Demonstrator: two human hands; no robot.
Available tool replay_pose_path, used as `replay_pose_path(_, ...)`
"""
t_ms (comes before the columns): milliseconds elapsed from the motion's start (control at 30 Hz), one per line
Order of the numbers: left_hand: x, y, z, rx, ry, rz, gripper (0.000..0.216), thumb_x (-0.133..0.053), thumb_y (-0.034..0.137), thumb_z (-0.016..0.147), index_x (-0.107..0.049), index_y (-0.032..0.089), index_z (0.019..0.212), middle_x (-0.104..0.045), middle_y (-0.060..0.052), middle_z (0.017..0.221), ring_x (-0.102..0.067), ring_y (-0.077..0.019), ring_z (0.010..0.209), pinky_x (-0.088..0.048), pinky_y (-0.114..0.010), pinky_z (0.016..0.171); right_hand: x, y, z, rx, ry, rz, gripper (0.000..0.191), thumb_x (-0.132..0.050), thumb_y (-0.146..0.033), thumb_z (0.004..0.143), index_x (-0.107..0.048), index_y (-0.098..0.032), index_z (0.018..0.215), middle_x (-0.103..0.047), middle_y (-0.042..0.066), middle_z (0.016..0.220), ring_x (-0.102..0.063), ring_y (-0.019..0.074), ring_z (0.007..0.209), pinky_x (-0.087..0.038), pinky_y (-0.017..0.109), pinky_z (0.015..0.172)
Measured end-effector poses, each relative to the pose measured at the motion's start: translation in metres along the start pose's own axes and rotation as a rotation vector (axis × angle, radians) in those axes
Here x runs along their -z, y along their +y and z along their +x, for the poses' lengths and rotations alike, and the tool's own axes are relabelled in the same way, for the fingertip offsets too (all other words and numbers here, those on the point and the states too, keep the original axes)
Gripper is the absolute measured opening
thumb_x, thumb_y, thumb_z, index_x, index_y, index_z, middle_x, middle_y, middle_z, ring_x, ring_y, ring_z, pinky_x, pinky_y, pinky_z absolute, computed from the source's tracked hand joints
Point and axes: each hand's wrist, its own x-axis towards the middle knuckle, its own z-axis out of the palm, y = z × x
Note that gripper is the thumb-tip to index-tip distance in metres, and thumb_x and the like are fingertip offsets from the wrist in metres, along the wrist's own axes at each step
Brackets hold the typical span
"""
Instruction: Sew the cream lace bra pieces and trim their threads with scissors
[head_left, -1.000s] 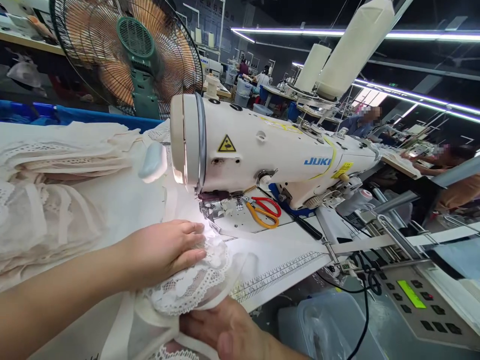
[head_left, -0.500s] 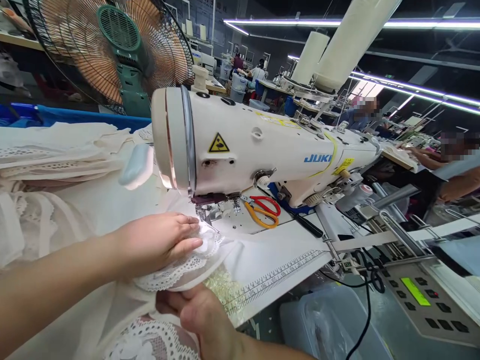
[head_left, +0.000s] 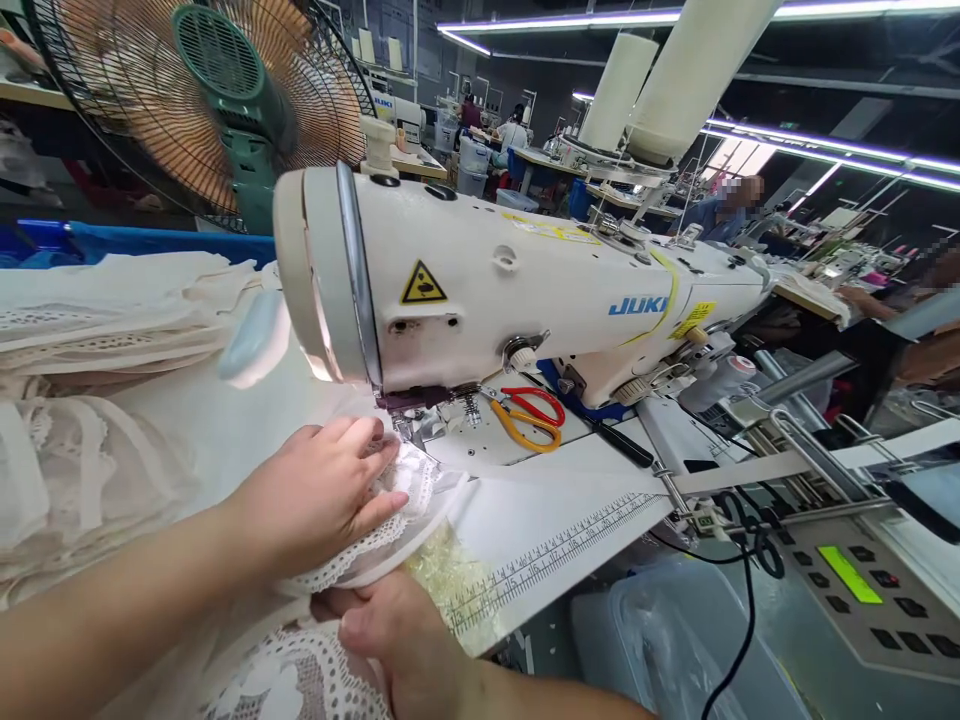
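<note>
A white lace garment (head_left: 401, 505) with a scalloped, eyelet trim lies at the presser foot of a white JUKI sewing machine (head_left: 457, 270). On top of the lace, just left of the foot, rests my left hand (head_left: 322, 490), its fingers bent slightly and its thumb apart. My right hand (head_left: 405, 630) is below it at the table's front edge, closed on the garment; the fingertips are hidden under the cloth. More of the lace (head_left: 300, 670) hangs down in front of my right wrist.
Scissors with red and orange handles (head_left: 529, 425) lie behind the foot. A ruler tape (head_left: 555, 555) runs along the table edge beside yellowish scraps (head_left: 442, 570). Stacked lace pieces (head_left: 97, 310) sit left. A fan (head_left: 217, 100), a control panel (head_left: 862, 590) and a plastic bin (head_left: 675, 640) stand around.
My left hand's fingers have lifted and bent more, and the hand has shifted slightly left. The right hand keeps its hold, a little further left. The whole view has shifted slightly.
</note>
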Motion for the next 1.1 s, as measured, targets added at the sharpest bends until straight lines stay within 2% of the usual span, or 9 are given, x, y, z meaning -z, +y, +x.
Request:
replay_pose_path(133,0.007,-0.006,0.005,-0.052,-0.090,0.109,0.049,-0.050,0.042,0.086,-0.066,0.012,0.122,-0.063,-0.017,0.103,-0.060,-0.0354,0.097,-0.053,-0.049,0.080,0.002,0.002,-0.001,-0.013,-0.055,-0.058,0.068,-0.066,-0.072,0.058,-0.070,-0.020,0.101,-0.070,0.008,0.096,-0.061,0.0314,0.106,-0.048,0.044,0.096)
replay_pose_path(233,0.009,-0.012,0.006,-0.097,-0.102,0.115,0.044,-0.052,0.026,0.080,-0.067,0.020,0.122,-0.065,-0.015,0.110,-0.061,-0.0352,0.101,-0.052,-0.048,0.083,0.008,-0.006,-0.016,-0.025,-0.069,-0.302,0.075,-0.053,-0.080,0.070,-0.069,-0.019,0.109,-0.069,0.008,0.101,-0.060,0.0285,0.107,-0.048,0.039,0.094)
replay_pose_path(300,0.010,-0.011,0.004,-0.187,-0.078,0.055,0.047,-0.049,0.014,0.079,-0.067,0.023,0.121,-0.065,-0.012,0.121,-0.060,-0.0331,0.107,-0.051,-0.048,0.090,0.014,-0.023,-0.031,-0.044,-0.091,-0.514,0.063,-0.054,-0.071,0.079,-0.068,-0.020,0.114,-0.070,0.006,0.099,-0.061,0.0241,0.103,-0.047,0.033,0.091)
replay_pose_path(367,0.011,-0.004,0.000,-0.293,-0.097,-0.029,0.043,-0.049,0.011,0.078,-0.070,0.023,0.113,-0.065,-0.010,0.126,-0.061,-0.0295,0.110,-0.049,-0.045,0.098,0.022,-0.047,-0.044,-0.028,-0.186,-0.905,0.046,-0.056,-0.056,0.086,-0.068,-0.021,0.114,-0.071,0.004,0.093,-0.062,0.0191,0.089,-0.048,0.027,0.081)
replay_pose_path(500,0.007,0.019,-0.017,-0.371,-0.084,-0.152,0.039,-0.058,0.012,0.070,-0.071,0.018,0.106,-0.069,-0.010,0.122,-0.063,-0.0273,0.108,-0.047,-0.041,0.104,0.040,-0.092,-0.046,0.247,-0.030,-1.620,0.037,-0.041,-0.027,0.094,-0.069,-0.016,0.116,-0.067,0.007,0.083,-0.056,0.0175,0.074,-0.043,0.028,0.069)
replay_pose_path(633,-0.001,0.034,-0.036,-0.297,0.082,-0.247,0.038,-0.046,0.012,0.080,-0.069,0.020,0.110,-0.072,-0.007,0.117,-0.064,-0.0239,0.103,-0.042,-0.043,0.109,0.057,-0.109,-0.029,0.144,-0.062,-2.092,0.043,-0.052,-0.011,0.085,-0.066,-0.024,0.123,-0.061,0.007,0.096,-0.051,0.0184,0.080,-0.035,0.027,0.063)
replay_pose_path(733,-0.006,0.035,-0.043,-0.277,0.153,-0.256,0.031,-0.046,0.013,0.084,-0.070,0.023,0.100,-0.072,-0.005,0.117,-0.064,-0.0220,0.102,-0.040,-0.042,0.110,0.069,-0.106,-0.025,0.126,-0.208,-2.198,0.039,-0.056,-0.012,0.086,-0.067,-0.026,0.120,-0.059,0.006,0.098,-0.050,0.0186,0.084,-0.034,0.026,0.063)
replay_pose_path(833,-0.012,0.030,-0.043,-0.313,0.240,-0.251,0.029,-0.044,0.013,0.088,-0.069,0.024,0.095,-0.071,-0.002,0.120,-0.064,-0.0194,0.103,-0.037,-0.041,0.111,0.078,-0.099,-0.027,0.242,-0.256,-2.239,0.036,-0.057,-0.017,0.088,-0.064,-0.026,0.123,-0.059,0.006,0.097,-0.048,0.0194,0.086,-0.035,0.026,0.066)
replay_pose_path(1100,-0.025,0.009,-0.032,-0.412,0.357,-0.184,0.044,-0.037,0.011,0.093,-0.061,0.025,0.127,-0.070,0.001,0.123,-0.061,-0.0192,0.111,-0.028,-0.041,0.115,0.074,-0.096,-0.019,0.295,-0.232,-2.376,0.026,-0.050,-0.016,0.092,-0.064,-0.022,0.113,-0.056,0.005,0.090,-0.046,0.0174,0.077,-0.028,0.028,0.058)
